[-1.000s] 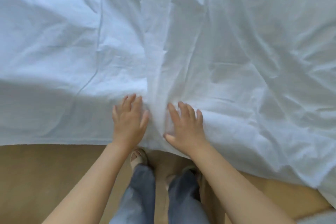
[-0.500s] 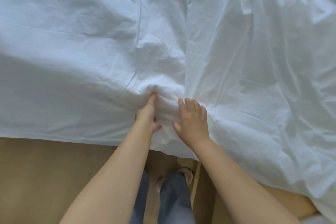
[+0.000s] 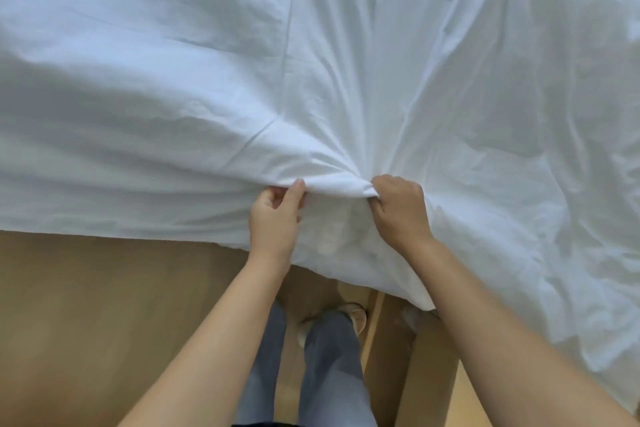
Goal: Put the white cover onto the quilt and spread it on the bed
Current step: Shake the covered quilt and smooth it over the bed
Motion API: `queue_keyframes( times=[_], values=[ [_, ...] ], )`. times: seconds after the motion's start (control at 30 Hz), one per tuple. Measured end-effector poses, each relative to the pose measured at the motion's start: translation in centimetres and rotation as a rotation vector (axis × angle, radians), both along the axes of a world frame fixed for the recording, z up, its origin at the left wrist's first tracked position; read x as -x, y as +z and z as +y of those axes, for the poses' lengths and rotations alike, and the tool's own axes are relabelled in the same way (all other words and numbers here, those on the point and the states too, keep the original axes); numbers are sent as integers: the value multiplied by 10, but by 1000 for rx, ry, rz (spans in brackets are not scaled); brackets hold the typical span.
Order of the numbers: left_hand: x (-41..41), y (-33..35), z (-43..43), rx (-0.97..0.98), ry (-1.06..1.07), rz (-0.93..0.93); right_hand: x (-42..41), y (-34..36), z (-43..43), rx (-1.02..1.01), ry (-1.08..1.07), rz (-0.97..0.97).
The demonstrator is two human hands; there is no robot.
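The white cover lies spread wide over the bed, filling the upper part of the view and hiding what is under it. It is a thin, matte woven cloth, soft and heavily wrinkled. The left part swells in broad, smooth, pillowy billows, and the right part breaks into sharper, tangled creases. Its near edge hangs over the side and sags lowest on the right. Both hands work at this near edge, close together but not touching. The left hand pinches a fold of the cover between thumb and fingertips, with the thumb on top of the cloth. The right hand has its back turned up and its fingers curled down into a bunched knot of the same fabric, so each grip is clenched on the cover. Between them a short, thick ridge of gathered cloth is raised, and long straight pleats fan out from it toward the far side like spokes. Whether the quilt is inside the cover cannot be told, since only white fabric shows. Below the hem is a smooth, tan-brown surface with a dull sheen — floor or bed side, I cannot tell which. The person's legs in blue-grey denim trousers stand there, with a pale shoe showing by the hanging edge.
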State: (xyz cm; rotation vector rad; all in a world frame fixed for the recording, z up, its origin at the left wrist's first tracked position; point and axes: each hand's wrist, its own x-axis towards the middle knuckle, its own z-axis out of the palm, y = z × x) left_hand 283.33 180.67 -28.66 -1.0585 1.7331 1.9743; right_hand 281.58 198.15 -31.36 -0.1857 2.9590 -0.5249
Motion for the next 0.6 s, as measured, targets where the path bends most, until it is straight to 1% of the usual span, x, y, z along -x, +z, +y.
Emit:
queue_keyframes(
  times=[0.03, 0.1, 0.13, 0.17, 0.2, 0.23, 0.27, 0.37, 0.43, 0.5, 0.53, 0.6],
  values=[
    [-2, -8, -2, -41, 52, -65, 5, 8, 2, 23, -9, -35],
    [-1, -22, 2, -125, 213, -300, 12, 21, 6, 138, -58, -185],
    [0, -28, 7, -219, 280, -415, 15, 28, 8, 219, -91, -263],
    [3, -35, 12, -337, 283, -491, 18, 34, 10, 285, -126, -328],
    [11, -32, 19, -451, 249, -467, 21, 39, 12, 333, -153, -380],
    [21, -22, 25, -526, 238, -395, 24, 42, 13, 373, -166, -413],
    [32, -13, 32, -553, 267, -317, 25, 44, 13, 404, -175, -432],
    [48, 3, 46, -578, 305, -173, 28, 41, 13, 432, -193, -461],
    [44, 4, 52, -489, 254, -79, 27, 35, 12, 387, -171, -437],
    [35, 1, 61, -320, 132, -56, 22, 27, 9, 332, -157, -380],
    [32, 1, 65, -271, 97, -67, 18, 23, 7, 306, -161, -361],
    [35, -2, 70, -226, 105, -119, 10, 19, 4, 245, -164, -352]
  ],
)
